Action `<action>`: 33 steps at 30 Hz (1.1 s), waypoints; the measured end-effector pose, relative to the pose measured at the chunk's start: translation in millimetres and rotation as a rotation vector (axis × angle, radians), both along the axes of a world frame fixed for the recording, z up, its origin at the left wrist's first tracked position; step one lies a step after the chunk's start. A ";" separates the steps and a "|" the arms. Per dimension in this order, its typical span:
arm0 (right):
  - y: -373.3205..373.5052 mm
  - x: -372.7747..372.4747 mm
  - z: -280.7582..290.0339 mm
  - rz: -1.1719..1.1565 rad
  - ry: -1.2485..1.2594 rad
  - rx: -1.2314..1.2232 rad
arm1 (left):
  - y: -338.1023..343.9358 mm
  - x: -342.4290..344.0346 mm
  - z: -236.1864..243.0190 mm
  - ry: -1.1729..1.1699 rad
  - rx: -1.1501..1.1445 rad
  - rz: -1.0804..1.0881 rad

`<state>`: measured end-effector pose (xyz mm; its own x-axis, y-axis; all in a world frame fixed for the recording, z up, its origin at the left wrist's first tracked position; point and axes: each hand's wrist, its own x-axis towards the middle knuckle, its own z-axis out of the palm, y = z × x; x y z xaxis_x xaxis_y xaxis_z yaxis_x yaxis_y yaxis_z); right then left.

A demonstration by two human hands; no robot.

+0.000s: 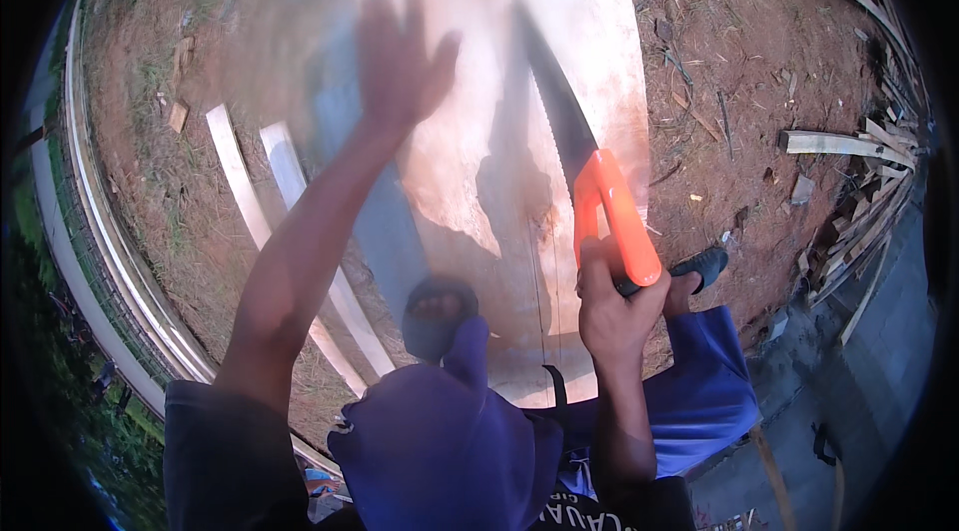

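My right hand (621, 309) is closed round the orange handle of a handsaw (564, 116). The saw's dark toothed blade points away from me, over a wide pale wooden board (450, 186). A dark line runs lengthwise down the board toward me, below the saw. Farther off on the left, my left hand (403, 61) is spread over the board with its fingers apart and nothing in it. Glare blurs that area, so whether the palm presses on the wood is hard to make out. My left foot in a dark sandal (440, 316) rests on the board's near left part.
Two narrow wood strips (285, 166) lie on the ground left of the board. Bare brown soil (739, 111) with scraps spreads to the right. A heap of offcuts (864, 221) lies at the far right beside grey paving (849, 391). My other sandal (711, 269) stands right of the board.
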<state>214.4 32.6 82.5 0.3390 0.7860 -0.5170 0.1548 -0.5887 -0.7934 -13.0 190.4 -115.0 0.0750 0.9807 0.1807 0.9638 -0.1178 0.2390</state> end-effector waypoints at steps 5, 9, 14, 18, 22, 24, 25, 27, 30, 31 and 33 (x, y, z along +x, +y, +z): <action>142.9 -20.4 -44.5 0.099 -0.203 0.016 | 11.3 16.6 1.7 -0.038 0.008 -0.034; 37.5 -12.8 -20.3 0.020 0.006 -0.025 | 3.6 -5.8 -2.7 -0.017 0.035 -0.012; -118.1 35.7 66.1 0.251 -0.279 0.062 | 5.6 2.2 -2.4 -0.011 0.060 -0.038; -54.3 17.1 10.5 -0.044 -0.031 -0.024 | 2.7 1.2 -5.0 -0.020 0.089 -0.042; 97.6 -12.8 -52.0 0.052 -0.096 0.050 | 11.9 13.0 2.9 -0.024 0.057 -0.060; 105.0 -14.9 -40.6 0.067 -0.134 0.013 | 6.6 12.2 1.6 -0.036 0.043 -0.043; 88.3 -12.5 -37.0 0.060 -0.135 0.032 | 10.9 13.4 0.3 -0.054 0.046 -0.039; 28.6 -3.6 -36.2 0.037 -0.070 0.100 | 9.2 1.6 -2.4 -0.037 0.063 -0.043; -79.6 22.7 31.6 0.091 -0.129 0.067 | 7.2 0.0 0.8 -0.019 0.059 -0.032; -107.9 33.0 48.7 0.210 -0.239 0.104 | 6.0 2.5 2.1 -0.012 0.045 -0.035; -125.6 37.9 62.9 0.202 -0.263 0.051 | 2.6 4.0 2.3 -0.002 0.018 -0.028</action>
<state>252.3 -93.0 145.4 0.2899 0.8736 -0.3908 0.4676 -0.4856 -0.7386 -9.0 193.0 -112.7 0.1018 0.9748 0.1983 0.9596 -0.1488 0.2387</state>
